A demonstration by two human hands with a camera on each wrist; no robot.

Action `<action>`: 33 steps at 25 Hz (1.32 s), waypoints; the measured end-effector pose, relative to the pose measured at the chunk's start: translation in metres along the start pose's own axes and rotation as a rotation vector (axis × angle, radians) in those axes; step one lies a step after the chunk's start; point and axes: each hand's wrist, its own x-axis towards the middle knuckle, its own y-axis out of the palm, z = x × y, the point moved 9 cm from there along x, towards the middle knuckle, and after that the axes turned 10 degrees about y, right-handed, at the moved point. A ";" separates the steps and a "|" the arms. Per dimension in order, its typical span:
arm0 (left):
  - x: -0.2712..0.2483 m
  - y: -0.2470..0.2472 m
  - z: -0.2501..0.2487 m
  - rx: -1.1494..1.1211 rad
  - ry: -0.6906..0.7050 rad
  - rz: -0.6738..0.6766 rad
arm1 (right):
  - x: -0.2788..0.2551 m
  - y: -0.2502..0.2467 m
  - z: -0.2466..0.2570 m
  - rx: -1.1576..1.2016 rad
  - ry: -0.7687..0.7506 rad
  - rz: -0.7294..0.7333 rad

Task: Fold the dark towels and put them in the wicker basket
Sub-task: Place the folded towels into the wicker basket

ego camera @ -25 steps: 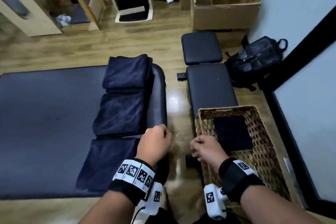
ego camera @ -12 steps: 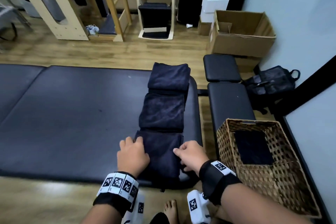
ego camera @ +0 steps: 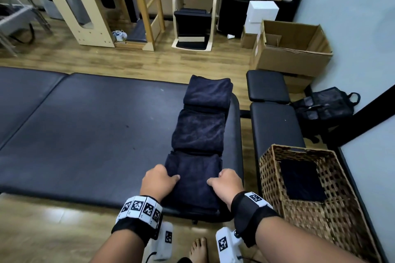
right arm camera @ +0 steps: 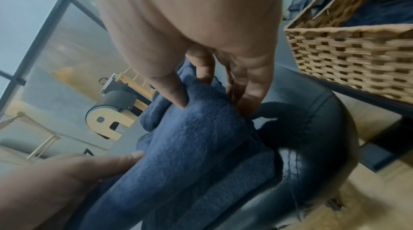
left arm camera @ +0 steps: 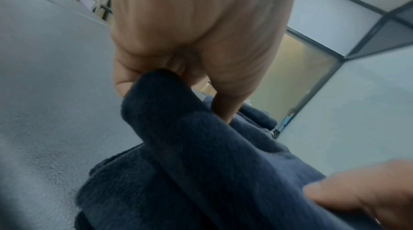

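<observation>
Three dark navy folded towels lie in a row on the right end of the black padded table point(ego camera: 85, 134). My left hand point(ego camera: 159, 181) grips the left edge of the nearest towel point(ego camera: 195, 179), thumb on top and fingers curled under point(left arm camera: 156, 81). At that towel's right edge my right hand point(ego camera: 226, 183) pinches the cloth point(right arm camera: 201, 119). The middle towel point(ego camera: 198, 128) and the far towel point(ego camera: 208, 92) lie untouched. To the right stands the wicker basket point(ego camera: 333, 209) with a dark towel point(ego camera: 301, 181) lying flat inside.
A black padded bench point(ego camera: 275, 126) stands behind the basket. A black backpack point(ego camera: 324, 111) leans at the right wall, an open cardboard box point(ego camera: 292, 47) behind it. Wooden frames and stools stand along the far wall. My bare foot point(ego camera: 197, 250) is below the table edge.
The view swung left and up. Both hands moved from the gap beside the basket onto the nearest towel and closed on its two side edges.
</observation>
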 end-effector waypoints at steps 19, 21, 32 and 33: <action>0.022 0.039 -0.062 -0.437 0.039 0.136 | 0.026 -0.036 -0.027 0.389 0.019 0.146; 0.023 0.050 -0.098 -0.436 0.099 0.191 | 0.031 -0.057 -0.045 0.462 0.042 0.130; 0.017 0.176 -0.285 -0.348 0.278 0.511 | 0.068 -0.177 -0.199 0.836 0.262 -0.017; 0.016 0.201 -0.309 -0.312 0.290 0.567 | 0.075 -0.188 -0.226 0.879 0.309 -0.026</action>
